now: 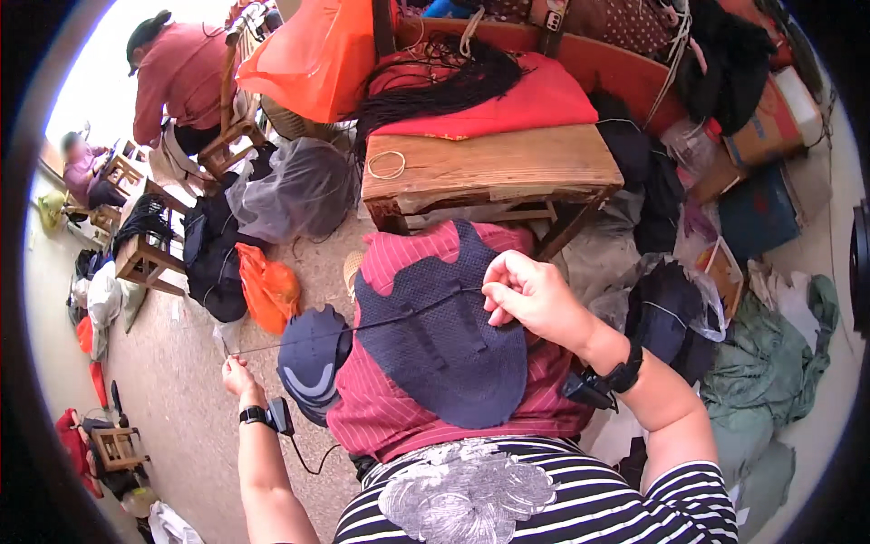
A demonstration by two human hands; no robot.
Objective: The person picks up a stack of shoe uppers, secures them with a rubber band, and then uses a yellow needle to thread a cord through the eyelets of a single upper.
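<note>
A dark cord [381,322] stretches taut across my lap between my hands. My left hand [237,374], out to the left, is closed in a pinch on one end. My right hand [535,295] pinches the cord at the other end, over the upper right of a dark navy textured fabric piece [417,349]. That piece has a curved outline and lies on a red pinstriped cloth [544,390] over my lap. Left of it sits a stack of rounded dark blue pieces [313,358] with grey curved bands; their kind is unclear.
Ahead stands a wooden bench [489,163] with a red cloth [544,91], a bundle of black cords [444,86] and a pale loop [386,164]. An orange bag [267,286] lies left. Green cloth [761,363] heaps at right. Two people sit far left.
</note>
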